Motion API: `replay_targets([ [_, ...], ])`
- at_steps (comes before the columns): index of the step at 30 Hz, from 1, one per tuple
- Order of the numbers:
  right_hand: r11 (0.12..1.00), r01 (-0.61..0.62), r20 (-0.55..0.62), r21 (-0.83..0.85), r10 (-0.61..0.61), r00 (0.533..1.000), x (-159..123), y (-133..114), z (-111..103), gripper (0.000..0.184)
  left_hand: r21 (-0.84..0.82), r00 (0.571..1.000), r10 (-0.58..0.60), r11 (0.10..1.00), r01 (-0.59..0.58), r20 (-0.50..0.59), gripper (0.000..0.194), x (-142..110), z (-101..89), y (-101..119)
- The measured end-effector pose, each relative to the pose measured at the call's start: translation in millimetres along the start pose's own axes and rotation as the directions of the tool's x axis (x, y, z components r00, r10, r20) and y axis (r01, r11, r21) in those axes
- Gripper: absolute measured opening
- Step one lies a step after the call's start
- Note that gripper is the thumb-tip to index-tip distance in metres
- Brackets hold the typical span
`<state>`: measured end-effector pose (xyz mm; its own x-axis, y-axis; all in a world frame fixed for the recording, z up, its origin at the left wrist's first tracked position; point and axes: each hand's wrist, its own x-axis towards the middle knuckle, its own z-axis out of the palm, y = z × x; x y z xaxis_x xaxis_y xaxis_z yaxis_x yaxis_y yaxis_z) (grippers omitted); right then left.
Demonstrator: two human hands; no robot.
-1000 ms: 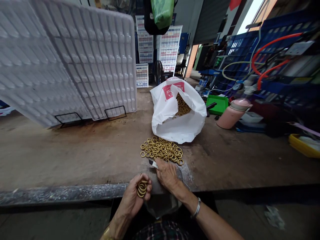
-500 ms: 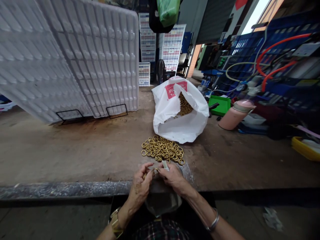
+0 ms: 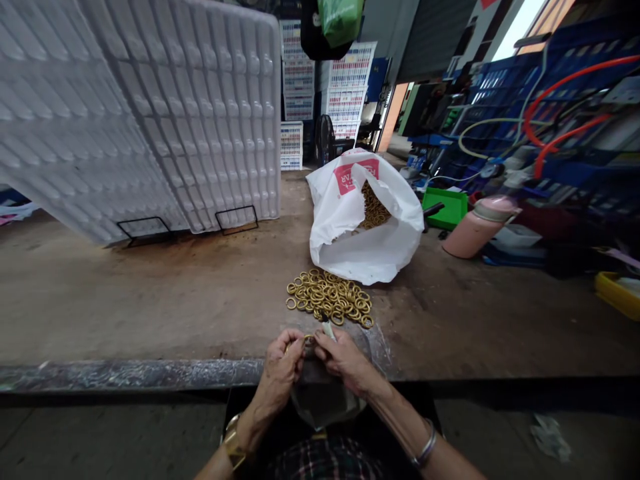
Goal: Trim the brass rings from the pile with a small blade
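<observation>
My left hand is closed, pinching a brass-coloured ring between thumb and fingertips at the table's front edge. Facing it, my right hand is closed too, its fingertips at the ring's other side. A small pale strip-like piece with a dark tip sticks up from my right fingers; its exact kind is unclear. Just beyond both hands lies a pile of the same rings. Behind the pile, a white sack lies torn open, with more rings inside.
Ribbed translucent trays stand upright in black wire holders at the left. A pink bottle, a green bin and a yellow tray sit at the right. Below my hands, a dark pouch-like container is near my lap.
The fingers of my left hand have curled in closer around the ring. The dark tip of the pale piece in my right hand now shows. The view has shifted slightly.
</observation>
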<state>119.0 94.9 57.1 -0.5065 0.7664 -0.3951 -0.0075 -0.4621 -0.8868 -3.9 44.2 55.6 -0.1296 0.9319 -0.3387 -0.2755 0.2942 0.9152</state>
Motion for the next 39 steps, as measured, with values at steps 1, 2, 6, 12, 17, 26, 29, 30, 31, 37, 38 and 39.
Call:
replay_targets([
  [1,1.000,-0.007,0.015,0.021,0.007,1.000,0,0,0,0.036,-0.028,1.000,-0.002,1.000,0.001,-0.004,0.032,0,0.6,-1],
  [2,0.999,-0.010,0.026,0.037,0.009,1.000,0,-1,1,0.036,-0.047,1.000,-0.001,0.999,0.001,-0.004,0.033,0,1.0,-1],
  [6,0.999,0.019,0.017,0.038,-0.019,1.000,1,1,1,0.035,-0.058,1.000,0.025,0.998,-0.025,0.012,0.031,0,0.7,-3],
  [12,0.954,0.123,-0.093,-0.273,-0.153,0.984,4,0,-1,0.023,0.032,0.999,0.015,0.999,-0.017,0.051,0.031,-3,-1.8,0],
  [17,0.828,0.223,-0.104,-0.515,-0.318,0.942,5,-2,1,0.016,0.115,0.999,-0.021,0.993,0.015,0.043,0.030,-5,-0.3,6],
  [26,0.843,0.250,-0.066,-0.477,-0.318,0.946,3,-4,2,0.015,0.040,0.993,0.004,0.999,-0.009,0.118,0.031,-6,-5.1,3],
  [29,0.784,0.241,-0.094,-0.572,-0.355,0.930,4,-2,-1,0.016,-0.022,0.993,0.020,1.000,-0.018,0.114,0.031,-5,-6.2,-1],
  [30,0.737,0.237,-0.099,-0.633,-0.380,0.920,4,-1,-2,0.017,-0.045,0.994,0.024,0.999,-0.019,0.107,0.030,-4,-6.3,-1],
  [31,0.677,0.235,-0.085,-0.698,-0.404,0.911,3,1,-4,0.018,-0.062,0.995,0.026,0.998,-0.021,0.096,0.030,-4,-6.2,-2],
  [37,0.320,0.281,0.140,-0.905,-0.400,0.906,-6,14,-5,0.018,-0.029,1.000,0.004,1.000,-0.004,0.019,0.035,-3,-4.0,2],
  [38,0.288,0.274,0.145,-0.917,-0.399,0.905,-7,15,-4,0.018,-0.020,1.000,-0.001,1.000,0.001,0.005,0.036,-3,-3.6,3],
  [39,0.263,0.266,0.147,-0.927,-0.397,0.906,-7,15,-3,0.019,-0.011,1.000,-0.003,1.000,0.003,-0.008,0.037,-3,-3.2,3],
])
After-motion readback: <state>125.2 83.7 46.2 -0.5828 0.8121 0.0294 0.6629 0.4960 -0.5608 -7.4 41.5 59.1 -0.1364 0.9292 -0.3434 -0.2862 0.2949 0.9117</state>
